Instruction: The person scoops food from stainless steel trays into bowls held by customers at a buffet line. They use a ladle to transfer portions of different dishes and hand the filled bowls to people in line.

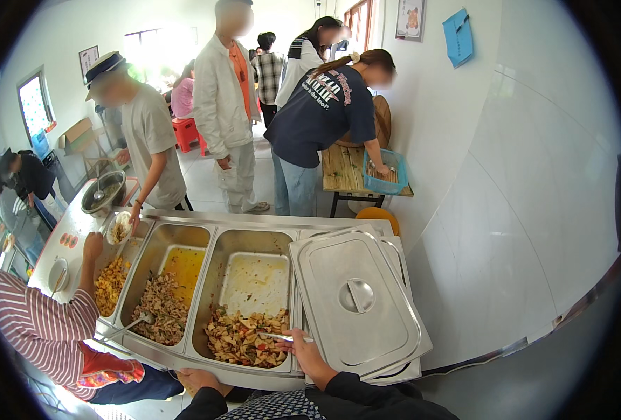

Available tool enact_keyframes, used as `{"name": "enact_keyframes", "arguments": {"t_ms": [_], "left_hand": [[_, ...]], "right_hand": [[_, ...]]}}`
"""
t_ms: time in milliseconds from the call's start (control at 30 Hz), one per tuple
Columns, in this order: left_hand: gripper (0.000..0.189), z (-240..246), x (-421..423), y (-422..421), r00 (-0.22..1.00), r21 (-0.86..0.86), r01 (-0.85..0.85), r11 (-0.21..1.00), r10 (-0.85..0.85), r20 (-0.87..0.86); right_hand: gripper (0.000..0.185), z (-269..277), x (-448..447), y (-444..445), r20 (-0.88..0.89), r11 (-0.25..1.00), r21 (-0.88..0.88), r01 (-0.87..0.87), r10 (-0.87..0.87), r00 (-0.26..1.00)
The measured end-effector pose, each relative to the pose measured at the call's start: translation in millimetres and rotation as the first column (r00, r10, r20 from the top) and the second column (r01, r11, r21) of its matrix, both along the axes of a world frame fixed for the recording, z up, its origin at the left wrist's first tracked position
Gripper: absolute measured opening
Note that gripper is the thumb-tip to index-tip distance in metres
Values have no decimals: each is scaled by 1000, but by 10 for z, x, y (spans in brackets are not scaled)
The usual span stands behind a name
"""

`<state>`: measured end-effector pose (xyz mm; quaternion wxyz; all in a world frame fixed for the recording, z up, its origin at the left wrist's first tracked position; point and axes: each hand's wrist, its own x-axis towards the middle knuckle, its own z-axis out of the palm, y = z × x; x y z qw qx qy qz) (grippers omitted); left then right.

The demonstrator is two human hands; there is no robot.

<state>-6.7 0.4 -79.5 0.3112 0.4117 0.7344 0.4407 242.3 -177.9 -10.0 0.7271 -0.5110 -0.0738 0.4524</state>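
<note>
My right hand (310, 356) grips the handle of a metal serving utensil (274, 336), whose far end goes into sliced, stir-fried food (244, 336). This food fills the near part of a deep steel pan (258, 283); oily residue coats the pan's far part. Low at the counter's front edge is my left hand (201, 379), beside a brown object (228, 390) mostly hidden below; whether it grips anything is unclear. Directly left, a second pan (183, 231) contains minced food (160, 304), yellow oil and a ladle (145, 317).
Stacked steel lids (357, 299) lie right of the pans, near the wall. At left, a person in a striped top (42, 310) reaches over a pan of yellow food (111, 281). Across the counter, someone holds a bowl (119, 228). Another person reaches into a blue basket (384, 181).
</note>
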Motion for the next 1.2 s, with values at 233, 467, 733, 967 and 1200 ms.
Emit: {"name": "enact_keyframes", "arguments": {"t_ms": [233,467,733,967,1200], "left_hand": [[54,-590,-247,241,993,16,3,1000,-1,-120],[55,-699,-307,280,982,-49,-13,999,4,-190],[60,38,38,10,997,-42,-63,997,61,-48],[59,1083,402,-357,990,-164,-108,980,121,71],[64,929,323,-332,947,-103,-5,995,38,320]], "right_hand": [[48,-59,1,7,-6,998,55,14,-14,1000],[48,-95,-9,7,24,1000,27,-2,1,1000],[49,-107,-18,10,27,998,61,-4,3,1000],[50,-52,-20,-2,50,999,23,-25,24,998],[50,133,8,3,80,1000,25,-5,3,997]]}}
